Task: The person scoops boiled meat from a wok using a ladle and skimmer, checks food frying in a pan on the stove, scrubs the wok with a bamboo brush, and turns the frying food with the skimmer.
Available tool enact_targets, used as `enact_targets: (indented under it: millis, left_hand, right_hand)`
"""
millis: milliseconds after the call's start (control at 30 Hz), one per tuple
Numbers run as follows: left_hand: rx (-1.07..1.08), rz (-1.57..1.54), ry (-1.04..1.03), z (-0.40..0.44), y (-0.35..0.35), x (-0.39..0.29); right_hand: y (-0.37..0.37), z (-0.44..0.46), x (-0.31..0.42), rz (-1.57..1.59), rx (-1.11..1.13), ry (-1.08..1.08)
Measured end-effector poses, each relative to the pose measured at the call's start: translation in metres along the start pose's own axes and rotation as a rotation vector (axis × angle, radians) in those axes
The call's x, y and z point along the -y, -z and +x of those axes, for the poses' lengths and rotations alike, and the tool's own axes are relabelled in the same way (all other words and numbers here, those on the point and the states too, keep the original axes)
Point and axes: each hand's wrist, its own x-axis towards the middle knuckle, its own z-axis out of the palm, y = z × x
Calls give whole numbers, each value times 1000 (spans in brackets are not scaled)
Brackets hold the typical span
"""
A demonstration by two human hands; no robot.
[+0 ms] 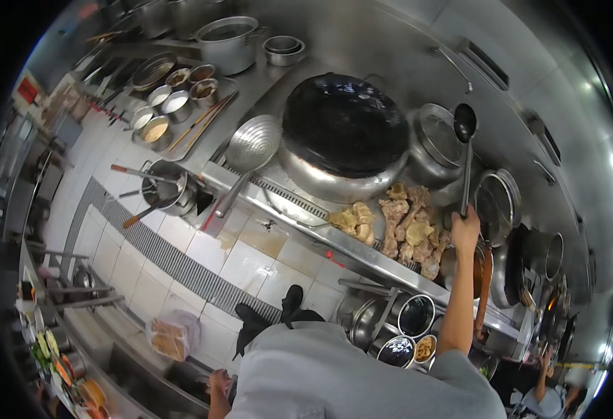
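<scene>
Metal ladle [467, 171], right of frame: our right hand [465, 229] has its fingers closed round the handle, well below the bowl. Probably stiff, bowl-heavy, slick if greasy, so we'd hold there. Left hand [219, 382], bottom left of centre: can't tell its grip.

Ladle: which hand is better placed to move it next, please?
Right, probably: the right hand holds the ladle by its handle, while the left hand is low on the body's other side, away from it.

A large pot [234, 59] stands near stacked bowls [285, 59].
</scene>
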Motion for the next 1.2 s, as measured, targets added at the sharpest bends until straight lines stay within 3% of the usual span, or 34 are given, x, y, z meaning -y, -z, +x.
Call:
enact_targets:
  millis: [67,100,167,200,333,467,533,633,700,833,900,933,1033,1100,1133,1200]
  left_hand:
    - [-58,-135,109,-13,-10,-13]
    - [-113,-45,-10,-11,-14,-22]
    - [-178,-13,-105,-1,-12,-55]
    - [-186,-74,-89,7,-6,-74]
    - [-325,-95,-350,27,17,-148]
    - [-394,-130,-484,31,35,-191]
    - [-412,-96,-503,31,40,-190]
    - [-454,-106,-446,28,43,-155]
    - [-486,-121,-357,12,52,-124]
    - [-562,-189,-178,15,43,-23]
    - [-474,37,-146,7,39,14]
    - [-482,6,-123,0,38,23]
    - [-420,-18,-54,-6,28,55]
    - [-520,431,-253,28,10,89]
    - [-521,425,-254,23,14,87]
    - [-562,-437,13,8,24,70]
  right_hand:
    - [19,-24,32,669,343,-296]
    - [25,-33,54,681,372,-275]
    - [33,-54,97,1211,436,-540]
    - [32,-62,114,1328,527,-596]
    - [3,-107,192,1718,830,-638]
    - [-30,-151,282,1622,1030,-575]
    - [-61,-184,330,1495,977,-619]
    - [-127,-229,383,1416,917,-554]
    - [-182,-240,406,1485,986,-631]
    - [-245,-244,445,1251,866,-651]
    - [-241,-246,476,1107,907,-653]
    - [-261,-238,475,1032,1019,-552]
    - [-318,-239,488,1002,1066,-591]
    - [-340,-249,493,973,1051,-585]
    - [-339,-257,499,970,1052,-579]
    - [-345,-267,503,892,828,-550]
